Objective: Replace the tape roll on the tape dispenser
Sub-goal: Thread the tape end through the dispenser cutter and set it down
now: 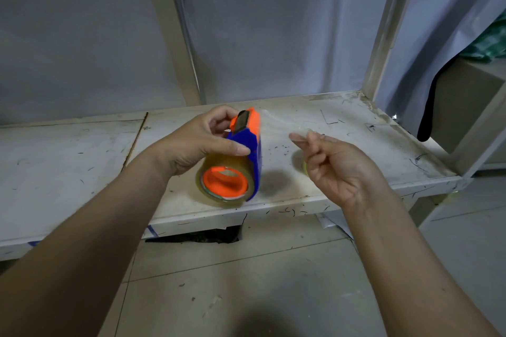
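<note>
My left hand (202, 142) grips a blue and orange tape dispenser (250, 145) above the white shelf (356, 172). A roll of clear tape (219, 161) sits on the dispenser's orange hub (226, 182). The metal blade (241, 120) at the dispenser's top end faces up. My right hand (336, 164) pinches the free end of a clear tape strip (279, 123) pulled out to the right from the dispenser's top. A second clear roll (301, 165) lies on the shelf, mostly hidden behind my right hand.
The shelf is scuffed and pen-marked, with a seam (134, 142) at the left. A white upright post (388, 24) rises at its back right corner. Grey sheeting hangs behind. A cardboard box (465, 101) stands at the right. Tiled floor lies below.
</note>
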{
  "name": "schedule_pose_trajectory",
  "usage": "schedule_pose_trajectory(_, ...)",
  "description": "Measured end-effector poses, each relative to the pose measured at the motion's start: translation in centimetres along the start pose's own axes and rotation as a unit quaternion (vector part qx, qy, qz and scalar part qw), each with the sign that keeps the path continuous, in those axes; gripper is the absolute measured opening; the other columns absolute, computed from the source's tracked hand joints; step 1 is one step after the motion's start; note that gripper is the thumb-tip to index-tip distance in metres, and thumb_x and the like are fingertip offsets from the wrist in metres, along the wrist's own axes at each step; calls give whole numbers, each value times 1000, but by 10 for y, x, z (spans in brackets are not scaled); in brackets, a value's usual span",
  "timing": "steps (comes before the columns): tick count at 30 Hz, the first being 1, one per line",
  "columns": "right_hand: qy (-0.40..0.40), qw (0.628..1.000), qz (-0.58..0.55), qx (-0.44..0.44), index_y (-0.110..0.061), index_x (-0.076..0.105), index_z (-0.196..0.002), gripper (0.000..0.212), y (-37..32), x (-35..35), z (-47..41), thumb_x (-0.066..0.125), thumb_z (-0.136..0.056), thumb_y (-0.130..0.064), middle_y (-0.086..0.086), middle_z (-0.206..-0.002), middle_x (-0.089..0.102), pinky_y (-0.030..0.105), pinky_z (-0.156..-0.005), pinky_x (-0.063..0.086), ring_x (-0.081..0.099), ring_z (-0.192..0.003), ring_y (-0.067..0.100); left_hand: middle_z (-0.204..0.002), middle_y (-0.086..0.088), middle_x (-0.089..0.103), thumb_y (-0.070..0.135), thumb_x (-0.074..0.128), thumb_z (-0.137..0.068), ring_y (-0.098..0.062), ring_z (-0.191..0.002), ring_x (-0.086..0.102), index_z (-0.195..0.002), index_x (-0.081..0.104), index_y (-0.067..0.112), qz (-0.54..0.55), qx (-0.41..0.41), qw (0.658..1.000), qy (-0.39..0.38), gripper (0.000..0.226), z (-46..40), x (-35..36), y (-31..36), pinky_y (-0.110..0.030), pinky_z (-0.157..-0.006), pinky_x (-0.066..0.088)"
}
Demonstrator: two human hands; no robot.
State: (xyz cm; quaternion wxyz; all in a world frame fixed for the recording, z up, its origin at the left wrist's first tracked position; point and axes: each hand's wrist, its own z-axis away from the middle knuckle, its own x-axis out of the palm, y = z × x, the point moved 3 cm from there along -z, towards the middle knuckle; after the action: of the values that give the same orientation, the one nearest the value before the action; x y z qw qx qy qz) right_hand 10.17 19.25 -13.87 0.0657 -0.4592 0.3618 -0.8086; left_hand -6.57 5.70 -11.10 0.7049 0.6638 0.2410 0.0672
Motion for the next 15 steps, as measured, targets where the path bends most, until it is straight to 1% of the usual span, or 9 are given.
schedule_pose_trajectory(3,-24,993,-112,26,7,54,-108,18,6,8,2,50,-90,5,21,-73,72,16,-44,53,71,-56,16,-101,-6,70,14,79,-53,-19,-88,67,-103,58,15,95,-9,995,-39,54,1,9,-5,-30,-73,57)
schedule_pose_trajectory(5,-31,988,-144,45,8,55,-113,24,8,8,3,52,-89,4,20,-71,72,18,-46,55,73,-60,19,-100,-5,70,13,78,-54,-19,-87,67,-105,57,15,118,-12,992,-42,55,2,14,-9,-30,-72,57)
schedule_pose_trajectory(6,-31,986,-156,51,8,56,-111,23,7,7,4,52,-89,4,20,-72,72,18,-46,55,73,-60,20,-100,-5,70,14,79,-54,-19,-89,68,-106,57,15,108,-13,993,-35,56,2,15,-11,-30,-72,57)
schedule_pose_trajectory(9,-28,984,-171,52,7,60,-104,18,-3,3,6,54,-88,0,18,-74,72,15,-45,53,71,-57,14,-105,-5,70,14,86,-52,-21,-95,68,-106,57,12,-3,-10,1000,18,61,4,16,-13,-29,-77,56)
schedule_pose_trajectory(11,-22,990,-135,38,3,60,-99,13,-9,2,7,55,-89,-4,14,-76,73,11,-40,47,64,-48,5,-108,-4,68,11,89,-56,-21,-100,65,-107,56,13,-87,-8,995,56,61,6,16,-10,-27,-81,56)
schedule_pose_trajectory(13,-16,996,-90,15,-2,58,-93,7,-12,2,8,54,-90,-7,10,-79,74,10,-35,40,56,-41,0,-105,5,65,17,89,-58,-15,-101,62,-106,56,23,-153,5,985,74,58,8,17,-6,-29,-84,54)
schedule_pose_trajectory(15,-13,997,-73,1,-4,57,-93,6,-14,1,7,54,-90,-9,7,-80,75,10,-32,35,51,-38,-1,-100,14,62,23,89,-57,-8,-98,59,-101,55,32,-209,22,975,78,57,8,19,1,-28,-81,50)
